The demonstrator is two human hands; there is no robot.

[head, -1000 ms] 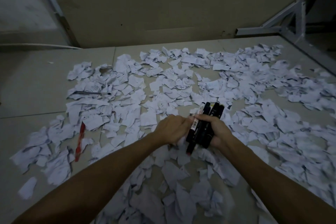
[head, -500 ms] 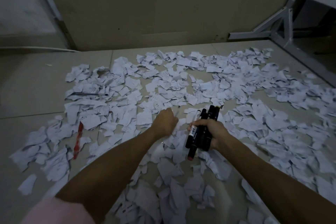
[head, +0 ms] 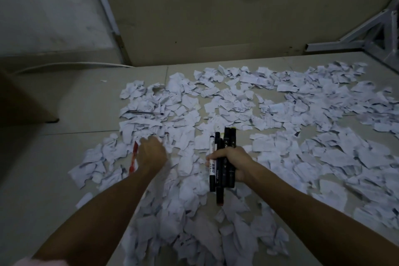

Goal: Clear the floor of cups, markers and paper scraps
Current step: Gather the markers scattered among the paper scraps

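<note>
White torn paper scraps (head: 237,106) cover most of the tiled floor. My right hand (head: 234,161) grips a bundle of markers (head: 223,157), mostly black with one white-bodied, held upright above the scraps. My left hand (head: 151,153) reaches down to the left, right beside a red marker (head: 133,158) lying among the scraps; its fingers point away from me and I cannot tell whether they touch it. A thin dark pen (head: 146,112) lies farther back on the left part of the paper pile. No cups are in view.
A beige wall (head: 194,17) closes the far side. A metal frame leg (head: 356,39) stands at the back right. A brown box edge (head: 26,101) sits at the left. Bare floor tiles (head: 54,168) lie left of the scraps.
My left hand has left the marker bundle and swung left to the red marker. My right hand keeps the bundle. The view has turned left.
</note>
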